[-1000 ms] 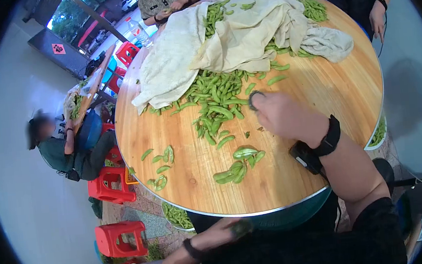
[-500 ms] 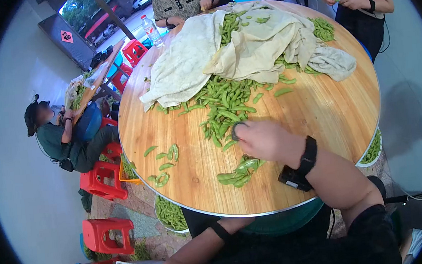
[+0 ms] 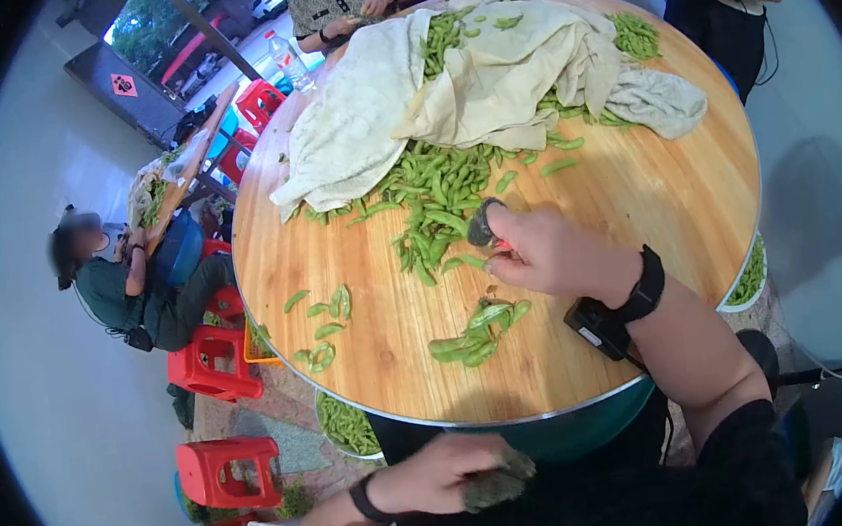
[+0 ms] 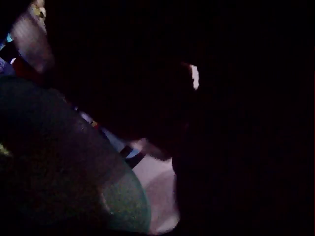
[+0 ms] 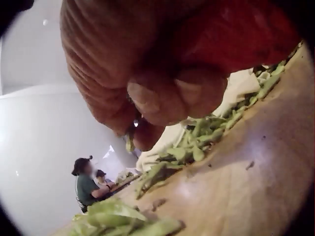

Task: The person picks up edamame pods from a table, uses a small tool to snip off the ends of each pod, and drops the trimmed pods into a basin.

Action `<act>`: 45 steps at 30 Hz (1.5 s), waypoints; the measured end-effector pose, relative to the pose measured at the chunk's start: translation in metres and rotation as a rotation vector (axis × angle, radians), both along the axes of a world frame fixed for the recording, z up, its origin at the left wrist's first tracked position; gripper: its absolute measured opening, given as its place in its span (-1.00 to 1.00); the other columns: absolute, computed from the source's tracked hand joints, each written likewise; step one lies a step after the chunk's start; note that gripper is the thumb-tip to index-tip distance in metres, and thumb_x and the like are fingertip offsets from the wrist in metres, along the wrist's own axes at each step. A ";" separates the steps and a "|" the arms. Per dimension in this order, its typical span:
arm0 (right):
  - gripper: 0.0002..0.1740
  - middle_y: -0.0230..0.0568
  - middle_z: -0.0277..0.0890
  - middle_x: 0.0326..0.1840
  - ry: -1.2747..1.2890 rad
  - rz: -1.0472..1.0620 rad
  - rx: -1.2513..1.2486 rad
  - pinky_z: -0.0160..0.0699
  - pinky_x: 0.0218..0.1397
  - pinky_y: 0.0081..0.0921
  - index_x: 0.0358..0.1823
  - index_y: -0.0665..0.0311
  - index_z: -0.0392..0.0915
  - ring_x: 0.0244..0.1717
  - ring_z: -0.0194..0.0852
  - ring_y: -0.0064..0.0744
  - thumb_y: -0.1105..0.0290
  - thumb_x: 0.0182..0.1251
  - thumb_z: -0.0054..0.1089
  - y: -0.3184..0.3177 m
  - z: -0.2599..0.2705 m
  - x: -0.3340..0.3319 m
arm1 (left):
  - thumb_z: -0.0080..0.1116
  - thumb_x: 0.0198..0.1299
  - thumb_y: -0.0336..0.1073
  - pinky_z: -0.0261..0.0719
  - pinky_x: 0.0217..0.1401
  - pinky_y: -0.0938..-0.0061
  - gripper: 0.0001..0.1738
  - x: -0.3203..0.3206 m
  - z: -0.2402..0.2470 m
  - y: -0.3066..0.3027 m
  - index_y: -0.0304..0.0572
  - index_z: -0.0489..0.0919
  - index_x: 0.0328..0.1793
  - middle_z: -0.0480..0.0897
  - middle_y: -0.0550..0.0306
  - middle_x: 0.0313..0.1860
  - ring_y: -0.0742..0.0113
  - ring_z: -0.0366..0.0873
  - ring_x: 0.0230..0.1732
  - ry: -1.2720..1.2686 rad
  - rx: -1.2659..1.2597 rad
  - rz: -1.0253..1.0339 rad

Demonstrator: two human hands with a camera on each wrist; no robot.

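Above the round wooden table, my right hand (image 3: 550, 247) is at the front edge of a pile of green soybean pods (image 3: 439, 186). A dark covering (image 3: 481, 223) sits over a fingertip, with red material inside the hand. In the right wrist view its fingers (image 5: 157, 101) are curled, and the yellow-green end of a pod (image 5: 129, 143) shows at the fingertips. Below the table edge, beside a green basin (image 3: 547, 442), is my left hand (image 3: 440, 477) with dark grey-green material (image 3: 498, 482) at its fingers; I cannot tell whether it holds anything.
Pale cloths (image 3: 496, 86) cover the back of the pile on the table (image 3: 636, 204). A small group of pods (image 3: 478, 338) lies near the front, with a few loose pods to the left. Pod-filled containers (image 3: 347, 425) and red stools (image 3: 229, 470) stand below. Several people are around.
My right hand has moved from beside the small front group of pods up toward the main pile. My left hand has come out from below the table edge toward my body.
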State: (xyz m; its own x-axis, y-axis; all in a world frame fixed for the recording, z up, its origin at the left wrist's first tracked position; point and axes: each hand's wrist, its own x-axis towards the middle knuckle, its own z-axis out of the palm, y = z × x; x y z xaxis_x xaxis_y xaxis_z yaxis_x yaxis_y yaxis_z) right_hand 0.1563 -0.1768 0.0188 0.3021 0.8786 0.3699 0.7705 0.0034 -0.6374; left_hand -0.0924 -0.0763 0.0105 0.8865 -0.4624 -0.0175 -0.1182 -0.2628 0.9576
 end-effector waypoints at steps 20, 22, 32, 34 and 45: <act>-0.84 -0.41 0.34 -0.53 0.709 -0.057 0.121 0.36 -0.46 -0.58 -0.16 0.29 0.33 -0.51 0.34 -0.63 0.40 0.28 -0.05 0.003 0.004 0.014 | 0.01 0.30 -0.40 0.38 -0.12 0.66 -0.87 0.117 -0.018 0.046 -0.15 0.53 -0.07 0.48 0.45 -0.25 0.67 0.36 -0.19 0.132 -0.387 0.732; -0.85 -0.42 0.31 -0.56 0.581 -0.075 0.057 0.34 -0.48 -0.61 -0.15 0.29 0.32 -0.55 0.31 -0.65 0.41 0.30 -0.10 0.006 -0.002 0.016 | 0.02 0.29 -0.42 0.37 -0.11 0.67 -0.86 0.116 -0.028 0.054 -0.13 0.53 -0.07 0.48 0.45 -0.25 0.67 0.36 -0.18 0.096 -0.401 0.767; -0.82 0.13 0.27 -0.44 0.422 0.022 -0.073 0.31 -0.32 -0.23 -0.25 0.35 0.18 -0.38 0.30 0.12 0.40 0.25 -0.11 0.014 -0.017 -0.005 | 0.10 0.19 -0.46 0.25 -0.38 0.72 -0.95 0.118 -0.032 0.054 -0.13 0.50 -0.25 0.34 0.49 -0.47 0.68 0.21 -0.43 -0.173 -0.211 0.837; -0.82 0.14 0.26 -0.44 0.380 0.009 -0.076 0.31 -0.30 -0.22 -0.25 0.36 0.18 -0.37 0.30 0.12 0.40 0.25 -0.10 0.014 -0.016 -0.006 | 0.12 0.15 -0.47 0.24 -0.39 0.70 -0.93 0.119 -0.035 0.056 -0.14 0.47 -0.29 0.31 0.45 -0.51 0.65 0.18 -0.44 -0.171 -0.186 0.829; -0.82 0.16 0.30 -0.52 0.300 -0.002 -0.048 0.33 -0.35 -0.15 -0.24 0.36 0.19 -0.42 0.32 0.22 0.40 0.24 -0.13 0.020 -0.012 -0.008 | 0.13 0.14 -0.54 0.34 -0.31 0.73 -0.84 0.111 -0.024 0.056 -0.19 0.46 -0.17 0.49 0.38 -0.37 0.68 0.36 -0.37 -0.264 0.196 0.788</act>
